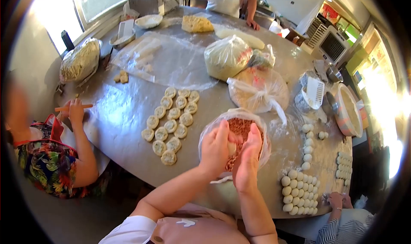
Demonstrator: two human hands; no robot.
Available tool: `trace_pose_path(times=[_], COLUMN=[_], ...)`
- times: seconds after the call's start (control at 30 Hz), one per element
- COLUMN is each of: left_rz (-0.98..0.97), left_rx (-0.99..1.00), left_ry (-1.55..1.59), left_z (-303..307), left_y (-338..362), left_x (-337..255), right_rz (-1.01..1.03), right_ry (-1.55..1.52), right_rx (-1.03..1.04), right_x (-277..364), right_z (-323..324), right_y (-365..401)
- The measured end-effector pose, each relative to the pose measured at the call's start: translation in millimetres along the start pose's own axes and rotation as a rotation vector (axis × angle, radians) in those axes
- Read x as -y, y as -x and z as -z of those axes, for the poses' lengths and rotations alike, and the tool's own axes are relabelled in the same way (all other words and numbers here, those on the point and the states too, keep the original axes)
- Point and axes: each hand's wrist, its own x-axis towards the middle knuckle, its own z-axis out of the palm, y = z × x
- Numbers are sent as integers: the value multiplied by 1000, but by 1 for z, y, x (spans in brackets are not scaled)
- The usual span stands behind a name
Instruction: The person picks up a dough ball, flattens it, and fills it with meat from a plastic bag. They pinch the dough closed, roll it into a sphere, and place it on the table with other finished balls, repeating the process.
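Note:
Over a bag-lined bowl [266, 147] of reddish-brown crumbly filling [242, 127], both my hands are raised close together. My left hand [212, 152] has its fingers curled around a pale dough ball [231, 149], which is mostly hidden by the fingers. Facing it from the right, my right hand [248, 162] is held upright with the fingers stretched out, its palm beside the dough. Left of the bowl lie rows of round, flat filled pastries [171, 125]. Right of it, smooth white dough balls [300, 192] sit in a tight block, with a short line of them behind.
Bags of filling [228, 58] and a knotted bag [259, 90] stand beyond the bowl on the metal table [124, 128]. A person at left holds a rolling pin [73, 108]. Another's hands [336, 200] work at right; a third person stands behind yellow dough [197, 24].

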Motion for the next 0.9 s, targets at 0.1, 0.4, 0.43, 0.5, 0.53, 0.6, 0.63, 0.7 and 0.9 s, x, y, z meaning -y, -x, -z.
trace_pose_path(times=[0.1, 0.4, 0.43, 0.5, 0.53, 0.6, 0.63, 0.7, 0.9], left_rz=[-43, -39, -34, -102, -140, -50, -44, -82, -136], left_rx=[125, 509, 376, 386, 397, 199, 214, 356, 426], left_ry=[87, -201, -93, -77, -71, 228, 200, -27, -120], left_z=[3, 25, 18, 18, 15, -8, -10, 1, 14], left_y=[6, 2, 5, 4, 3, 13, 15, 16, 7], left_x=[-3, -1, -1, 1, 1, -11, -13, -14, -2], right_rz=[-58, -222, -158, -158, -214, -327, -366, -440, 15], right_ry=[186, 132, 205, 242, 205, 130, 94, 23, 468], right_rx=[46, 34, 42, 32, 12, -33, -2, 66, -49], right_x=[-3, -2, -8, -8, -4, 3, 3, 1, -1], right_z=[-2, 1, 2, 3, 4, 8, 10, 16, -2], right_y=[9, 11, 12, 13, 12, 10, 11, 12, 4])
